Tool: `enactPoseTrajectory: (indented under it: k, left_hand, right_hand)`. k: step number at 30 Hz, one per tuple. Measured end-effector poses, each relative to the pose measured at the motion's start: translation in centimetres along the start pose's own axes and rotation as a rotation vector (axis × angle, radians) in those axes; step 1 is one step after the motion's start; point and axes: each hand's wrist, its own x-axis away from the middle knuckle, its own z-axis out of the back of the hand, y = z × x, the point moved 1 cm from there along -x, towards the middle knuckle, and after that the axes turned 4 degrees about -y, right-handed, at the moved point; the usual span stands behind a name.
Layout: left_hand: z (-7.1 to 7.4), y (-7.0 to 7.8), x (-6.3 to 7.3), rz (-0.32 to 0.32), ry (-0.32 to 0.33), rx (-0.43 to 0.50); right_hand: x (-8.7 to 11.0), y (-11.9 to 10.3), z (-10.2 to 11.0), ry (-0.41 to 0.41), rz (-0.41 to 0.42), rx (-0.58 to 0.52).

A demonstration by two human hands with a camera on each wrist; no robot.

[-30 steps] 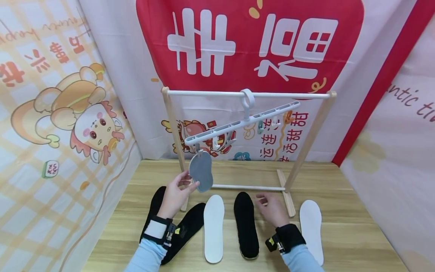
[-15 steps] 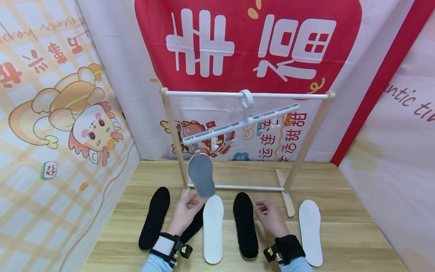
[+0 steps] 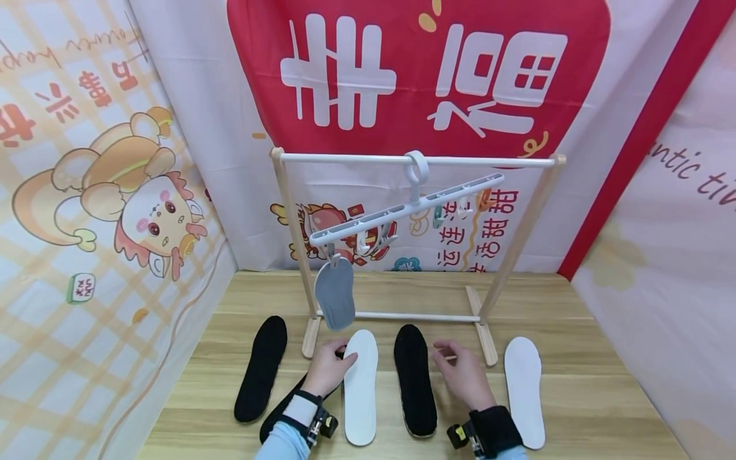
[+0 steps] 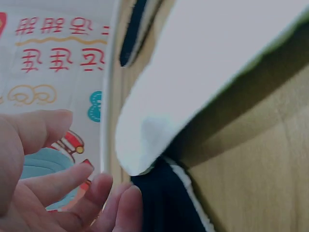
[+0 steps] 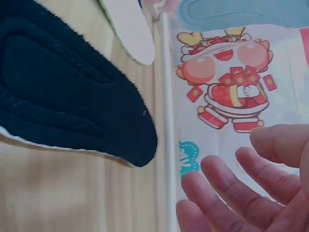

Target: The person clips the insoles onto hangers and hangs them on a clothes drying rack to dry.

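My left hand (image 3: 328, 370) is over the tip of a black insole (image 3: 283, 406), beside the upper end of a white insole (image 3: 362, 399). In the left wrist view, its thumb and fingers stand apart with nothing between them, and the fingertips are near the black insole (image 4: 164, 203). A grey insole (image 3: 336, 295) hangs from a clip at the left end of a grey hanger (image 3: 397, 212). My right hand (image 3: 462, 374) is next to another black insole (image 3: 415, 383), its fingers loosely bent and holding nothing.
A wooden rack (image 3: 523, 236) with a white top rail (image 3: 345, 158) carries the hanger, whose other clips (image 3: 362, 241) hang down. On the wooden table (image 3: 592, 383) lie one more black insole (image 3: 261, 367) at left and a white insole (image 3: 524, 393) at right. Printed cloth walls surround it.
My left hand has let go of the grey insole and moved down and right to the black insole's tip. The grey insole swings on its clip. My right hand has barely moved.
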Motion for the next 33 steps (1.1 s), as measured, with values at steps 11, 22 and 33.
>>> enactPoseTrajectory:
  k: [11, 22, 33]
  left_hand:
    - [-1.5, -0.7, -1.8, 0.056, 0.022, -0.278]
    - [-2.0, -0.9, -2.3, 0.078, 0.006, -0.27]
    - [-0.8, -0.4, -2.5, 0.11, -0.028, -0.025]
  right_hand:
    - [-0.1, -2.8, 1.7, 0.028, 0.106, -0.044]
    - [-1.4, -5.6, 3.2, 0.015, 0.183, -0.054]
    - [-2.6, -8.2, 4.2, 0.018, 0.277, -0.037]
